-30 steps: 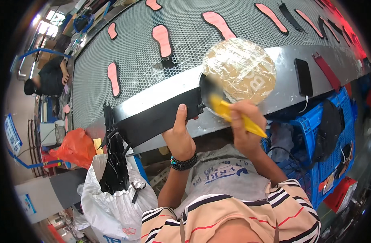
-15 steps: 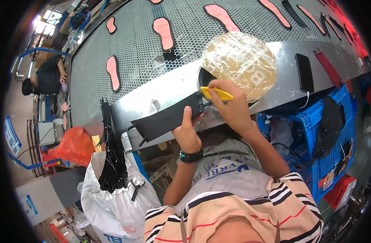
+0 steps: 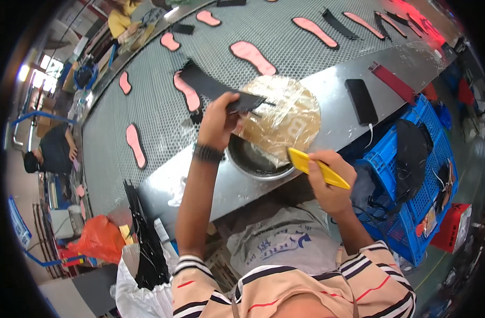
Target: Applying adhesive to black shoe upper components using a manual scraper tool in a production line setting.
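Observation:
My left hand (image 3: 219, 120) reaches out over the metal table edge and grips a black strip of flat, bendy material (image 3: 208, 85) by its near end. The strip's far part hangs over the mesh belt (image 3: 163, 132) and partly covers a pink insole (image 3: 187, 95). In my right hand (image 3: 331, 180) is a yellow-handled brush (image 3: 323, 170), its dark tip pointing at the rim of a round metal pot (image 3: 242, 161). Dark contents show in the pot's near side. A round cardboard lid wrapped in clear tape (image 3: 292, 119) covers the rest of it.
Several pink insoles and black strips lie on the belt. A phone (image 3: 361, 102) on a white cable and a dark red strip (image 3: 393, 83) lie at right, above blue crates (image 3: 396, 204). A bundle of black strips (image 3: 149, 254) hangs at left. Co-workers (image 3: 57, 151) stand beyond the belt.
My left hand has carried the black strip up and away, from over the table edge to above the belt. My right hand has moved down and right with the brush, uncovering the pot.

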The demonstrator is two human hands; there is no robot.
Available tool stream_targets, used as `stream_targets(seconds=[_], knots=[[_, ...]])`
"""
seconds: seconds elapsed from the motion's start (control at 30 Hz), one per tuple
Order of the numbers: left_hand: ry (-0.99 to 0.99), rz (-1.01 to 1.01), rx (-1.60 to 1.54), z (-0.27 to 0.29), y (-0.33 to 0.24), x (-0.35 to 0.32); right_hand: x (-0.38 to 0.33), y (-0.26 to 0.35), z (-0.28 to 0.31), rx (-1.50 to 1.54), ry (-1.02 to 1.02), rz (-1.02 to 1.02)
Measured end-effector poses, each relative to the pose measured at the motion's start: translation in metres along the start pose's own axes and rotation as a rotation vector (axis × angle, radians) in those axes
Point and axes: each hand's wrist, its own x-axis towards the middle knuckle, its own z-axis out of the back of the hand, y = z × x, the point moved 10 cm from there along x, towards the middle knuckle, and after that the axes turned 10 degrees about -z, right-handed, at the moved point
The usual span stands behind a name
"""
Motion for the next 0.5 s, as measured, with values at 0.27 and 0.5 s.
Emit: stream_targets(seconds=[0.27, 0.5], knots=[[0.343, -0.247, 0.322, -0.067, -0.061, 0.054, -0.030, -0.029, 0.051, -0.069, -0.190, -0.115], [1.674, -0.425, 0.263, -0.096, -0.124, -0.370, -0.014, -0.059, 0.047, 0.124, -0.161, -0.237]])
